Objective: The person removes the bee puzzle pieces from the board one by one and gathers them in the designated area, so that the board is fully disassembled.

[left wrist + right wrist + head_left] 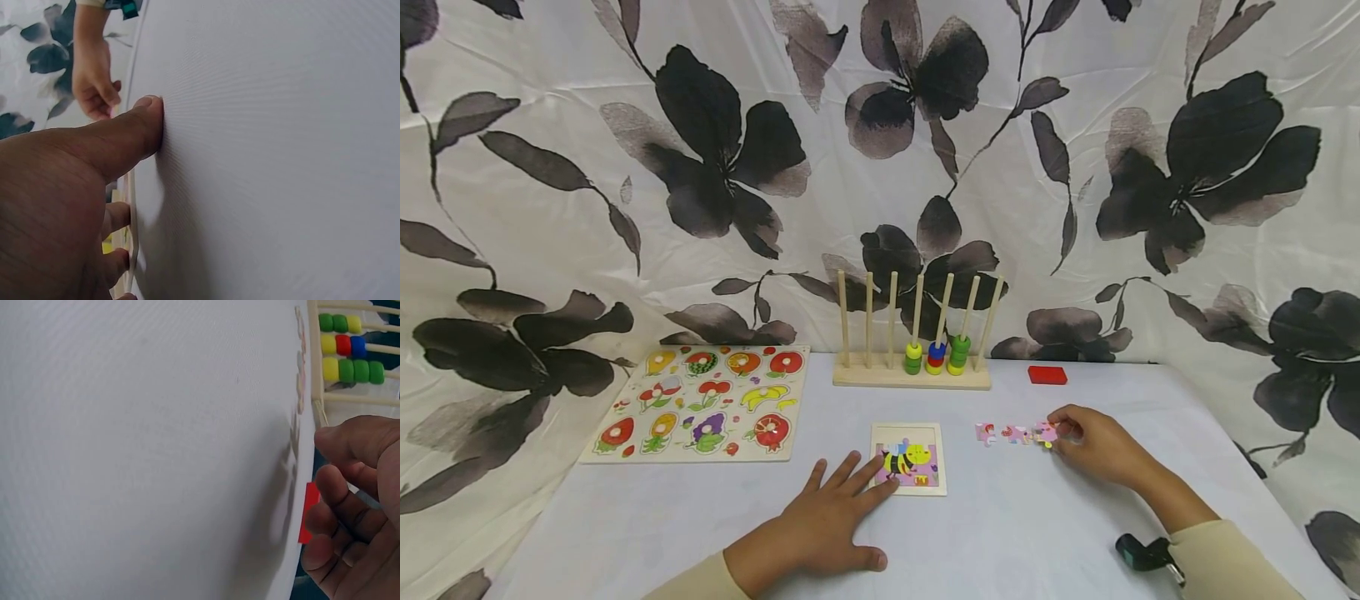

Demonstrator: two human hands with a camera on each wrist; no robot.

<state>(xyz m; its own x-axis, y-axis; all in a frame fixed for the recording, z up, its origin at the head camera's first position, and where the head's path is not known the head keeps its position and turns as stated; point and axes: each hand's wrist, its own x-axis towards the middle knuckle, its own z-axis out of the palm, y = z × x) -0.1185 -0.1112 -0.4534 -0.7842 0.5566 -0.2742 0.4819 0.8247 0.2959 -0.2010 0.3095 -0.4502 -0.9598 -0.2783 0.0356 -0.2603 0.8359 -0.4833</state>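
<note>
And there the left hand (820, 521) lay flat, grip spread wide, fingertips on the framed bee puzzle (919, 460), bright yellow, black and purple! Over right, forearm stretched forward, the right hand (1093, 442) curled, grip pinched on a pink puzzle piece (1045, 432) ending a row on the white surface (1000, 533).

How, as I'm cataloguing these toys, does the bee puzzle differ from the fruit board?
Size: the bee puzzle is much smaller than the fruit board.
Picture: the bee puzzle shows one large bee on purple; the fruit board shows many separate fruits on a pale ground.
Contact: the left hand has fingers over the bee puzzle's edge; no hand is on the fruit board.
Shared: both lie flat on the white table.
</note>
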